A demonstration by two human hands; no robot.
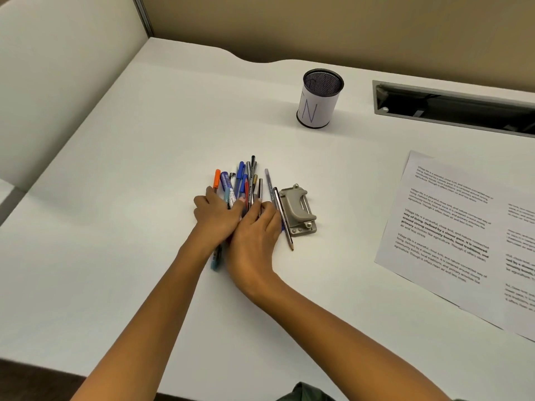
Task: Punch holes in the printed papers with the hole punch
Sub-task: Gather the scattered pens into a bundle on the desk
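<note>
A grey metal hole punch (pixel 298 211) lies on the white desk (pixel 144 169) near the middle. The printed papers (pixel 443 227) lie flat at the right, and a second sheet (pixel 521 256) overlaps them at the frame's edge. Just left of the punch is a bundle of several pens and markers (pixel 240 180). My left hand (pixel 215 215) lies over the bundle's left side and my right hand (pixel 254 235) presses in from its right side, so both hands close on the pens. A pencil (pixel 285 224) rests against the punch, beside my right hand.
A black mesh pen cup (pixel 320 98) wrapped in white paper stands upright behind the punch. A grey cable slot (pixel 451 107) is set into the desk at the back right. A partition wall (pixel 58 68) borders the desk on the left.
</note>
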